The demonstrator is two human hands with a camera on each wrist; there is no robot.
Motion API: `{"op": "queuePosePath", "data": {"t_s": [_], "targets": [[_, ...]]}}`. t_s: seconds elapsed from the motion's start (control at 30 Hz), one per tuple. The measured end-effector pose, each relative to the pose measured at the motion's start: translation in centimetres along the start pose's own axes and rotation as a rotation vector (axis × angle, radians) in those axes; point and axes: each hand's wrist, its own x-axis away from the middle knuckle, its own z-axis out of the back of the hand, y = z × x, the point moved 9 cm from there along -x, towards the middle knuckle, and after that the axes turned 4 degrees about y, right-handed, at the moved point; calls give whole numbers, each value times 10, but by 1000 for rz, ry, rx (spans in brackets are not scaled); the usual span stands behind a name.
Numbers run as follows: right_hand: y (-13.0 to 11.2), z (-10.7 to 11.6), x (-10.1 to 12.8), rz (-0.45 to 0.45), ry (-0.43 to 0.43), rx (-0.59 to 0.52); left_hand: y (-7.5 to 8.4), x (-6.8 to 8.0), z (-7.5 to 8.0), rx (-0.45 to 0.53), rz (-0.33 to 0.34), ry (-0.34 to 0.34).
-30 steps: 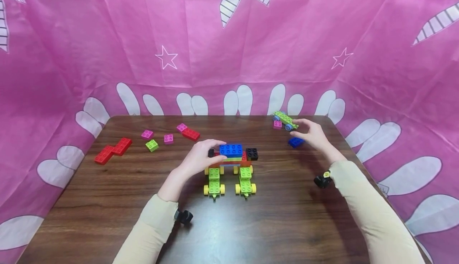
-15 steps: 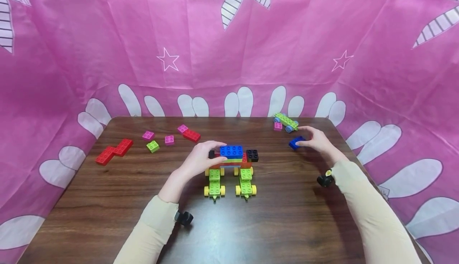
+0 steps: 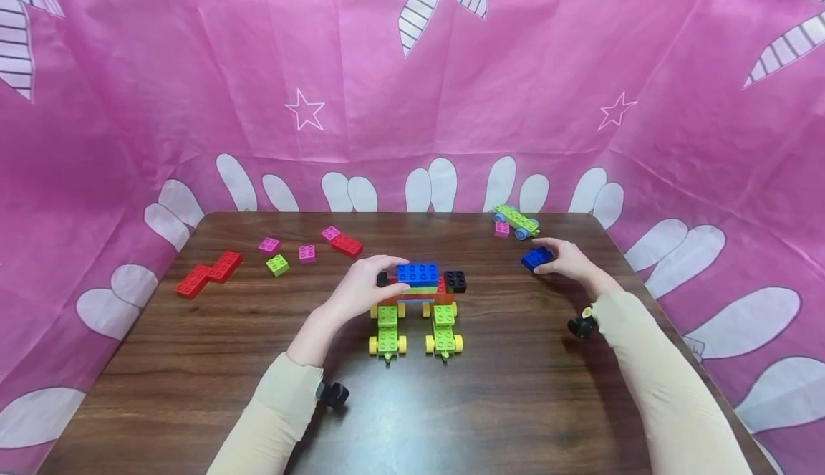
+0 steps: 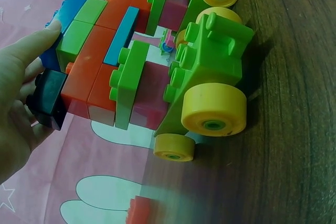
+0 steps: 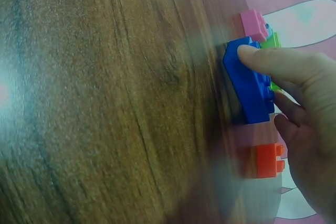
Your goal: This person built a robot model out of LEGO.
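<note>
A built brick vehicle stands mid-table on green wheeled bases with yellow wheels. Its upper part has red bricks, a green layer and a blue brick on top, with black bricks at both ends. My left hand grips the blue top brick from the left, thumb toward me; its fingertips are partly hidden. Farther right, my right hand pinches a separate dark blue brick at the table, the thumb on its side and the other fingers partly hidden behind it.
A green car base with blue wheels and a pink brick lie behind my right hand. At the left are red bricks, a green brick and several pink bricks. A pink patterned cloth surrounds the table.
My right hand has come from beside the green car base down to the dark blue brick and taken hold of it; the brick has turned slightly. My left hand stays on the vehicle.
</note>
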Motion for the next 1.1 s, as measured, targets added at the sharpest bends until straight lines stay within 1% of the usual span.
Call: {"op": "queuePosePath", "data": {"t_s": [0.1,0.3,0.5,0.8,0.93,1.1], "targets": [[1,-1,-1,-4,-7,11,1,0,0,-1,-5,1],[1,-2,-1,-22,-6,-6,0,0,0,5,-3,-2],[1,-1,1,-22,11,-12,1,0,0,2,-5,1],[3,-1,0,-53,37,-18,-1,0,0,10,6,-8],[3,-3,0,-68,37,-17,-1,-1,0,13,8,-9],[0,-5,-2,-56,23,-5,-1,-1,0,17,13,-9]]}}
